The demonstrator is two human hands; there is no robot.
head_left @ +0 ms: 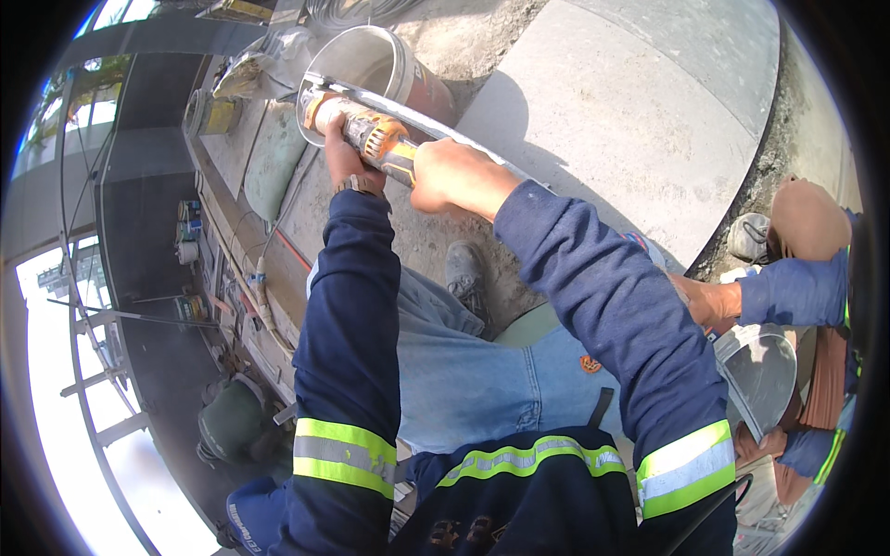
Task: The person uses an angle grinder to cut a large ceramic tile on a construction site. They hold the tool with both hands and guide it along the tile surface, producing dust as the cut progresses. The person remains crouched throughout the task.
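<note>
Both of my hands are closed on an orange, yellow and black angle grinder [380, 136], held up in front of me. My left hand [345, 156] grips its front body from below, near the head. Around the rear handle wraps my right hand [456, 174]. Just beyond the tool, a long thin pale strip [464, 139] reaches from over a bucket [357, 57] down to the right. The grinder's head is above the bucket's mouth. I cannot tell whether its disc touches the strip.
At the right a co-worker's hand [712, 301] is near my right arm, beside a grey bucket [762, 371]. Large grey slabs [640, 111] lie ahead. My boot [466, 278] stands below the tool. A dark green helmet-like object [232, 419] sits at the left.
</note>
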